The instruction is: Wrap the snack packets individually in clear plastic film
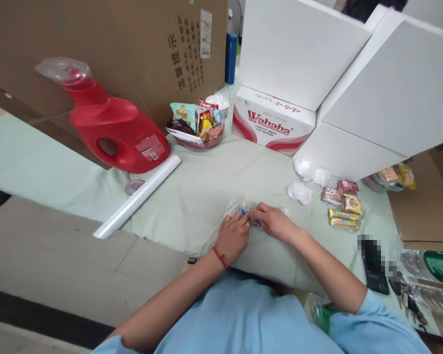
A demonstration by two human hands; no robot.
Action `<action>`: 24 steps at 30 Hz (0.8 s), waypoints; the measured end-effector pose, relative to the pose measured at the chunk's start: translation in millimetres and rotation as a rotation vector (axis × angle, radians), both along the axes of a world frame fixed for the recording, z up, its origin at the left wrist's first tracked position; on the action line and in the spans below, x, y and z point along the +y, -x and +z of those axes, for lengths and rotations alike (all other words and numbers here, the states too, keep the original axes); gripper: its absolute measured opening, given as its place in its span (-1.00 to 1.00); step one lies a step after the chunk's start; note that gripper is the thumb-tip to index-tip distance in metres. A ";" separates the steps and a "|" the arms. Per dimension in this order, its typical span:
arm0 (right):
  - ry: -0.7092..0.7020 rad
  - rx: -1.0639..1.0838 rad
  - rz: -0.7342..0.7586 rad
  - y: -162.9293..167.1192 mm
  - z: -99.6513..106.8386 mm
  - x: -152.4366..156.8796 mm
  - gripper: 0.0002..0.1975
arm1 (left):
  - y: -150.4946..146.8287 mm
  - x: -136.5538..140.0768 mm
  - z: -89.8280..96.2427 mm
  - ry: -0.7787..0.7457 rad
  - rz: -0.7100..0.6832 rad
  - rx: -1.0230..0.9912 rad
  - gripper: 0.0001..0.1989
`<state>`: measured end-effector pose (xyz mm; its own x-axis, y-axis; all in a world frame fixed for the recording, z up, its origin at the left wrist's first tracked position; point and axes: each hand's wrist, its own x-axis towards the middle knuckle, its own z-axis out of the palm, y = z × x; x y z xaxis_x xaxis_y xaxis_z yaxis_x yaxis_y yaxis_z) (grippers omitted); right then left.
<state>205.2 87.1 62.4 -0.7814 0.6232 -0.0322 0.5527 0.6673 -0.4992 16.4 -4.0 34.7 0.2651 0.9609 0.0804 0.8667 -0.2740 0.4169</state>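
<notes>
Both of my hands meet over the cloth near the table's front edge. My left hand (pixel 234 233), with a red cord bracelet at the wrist, has its fingers closed on a small blue packet (pixel 256 223). From the other side, my right hand (pixel 275 221) pinches at the same spot, its fingertips touching those of the left. Crinkled clear plastic film (pixel 236 205) spreads behind and around the packet. Most of the packet is hidden by my fingers, so its exact kind cannot be made out.
Crumpled film balls (pixel 300 193) and wrapped snacks (pixel 332 195) lie to the right, near a phone (pixel 375 270) and bottles (pixel 415 263). A snack bowl (pixel 203 143), red jug (pixel 121 130), white roll (pixel 138 196) and Wahaha box (pixel 273 123) stand or lie farther back and left.
</notes>
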 end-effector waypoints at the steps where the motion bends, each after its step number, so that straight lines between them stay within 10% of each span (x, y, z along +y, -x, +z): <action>1: 0.005 0.014 0.005 -0.6 -3.9 -6.5 -0.61 | 1.9 1.0 -1.6 0.019 0.006 -0.015 -0.56; 6: 0.047 0.138 -0.037 -1.1 -25.1 -20.9 -0.50 | 22.4 8.5 -15.0 0.080 0.021 -0.346 -0.61; 12: 0.030 0.077 -0.082 4.0 -30.8 -24.2 -0.61 | 53.3 38.2 -27.3 -0.055 0.425 -0.541 -0.46; 15: 0.050 0.059 -0.086 6.0 -26.6 -23.1 -0.60 | 58.8 56.4 -24.7 0.017 0.305 -0.452 -0.17; 24: 0.181 0.195 -0.114 1.8 -35.2 -16.0 -0.57 | 82.9 22.3 -21.3 0.073 0.023 -0.616 -0.79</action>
